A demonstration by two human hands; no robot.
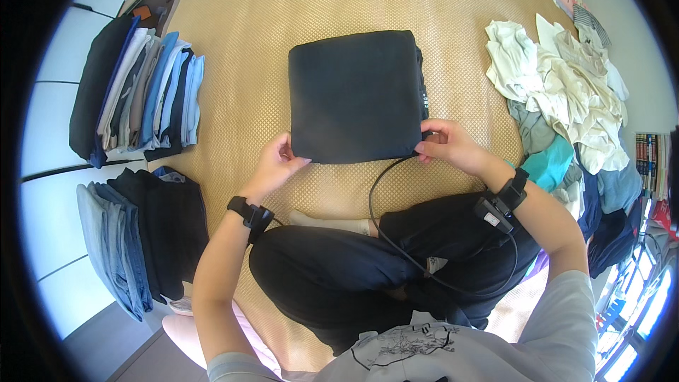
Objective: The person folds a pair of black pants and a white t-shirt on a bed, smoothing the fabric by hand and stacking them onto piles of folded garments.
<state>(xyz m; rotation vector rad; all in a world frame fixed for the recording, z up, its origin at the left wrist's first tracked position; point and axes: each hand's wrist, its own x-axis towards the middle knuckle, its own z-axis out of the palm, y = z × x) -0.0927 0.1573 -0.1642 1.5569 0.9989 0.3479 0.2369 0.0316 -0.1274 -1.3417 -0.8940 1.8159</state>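
A black garment (355, 95), folded into a near-square, lies flat on the woven mat (244, 90) in front of my crossed legs. My left hand (276, 162) pinches its near left corner between thumb and fingers. At the near right corner, my right hand (445, 143) grips the cloth edge with thumb and fingertips. Further folded layers and a small patch of white print show along the garment's right side. A thin black cable (373, 196) loops from near my right hand across my lap to the device strapped on my right wrist (498, 207).
Folded clothes (148, 90) stand in a row at the left. Nearer lie folded jeans (114, 244) and dark folded garments (164, 228). A loose heap of crumpled clothes (573, 90) spreads along the right. White cabinet fronts (50, 132) border the left side; books (652, 164) stand far right.
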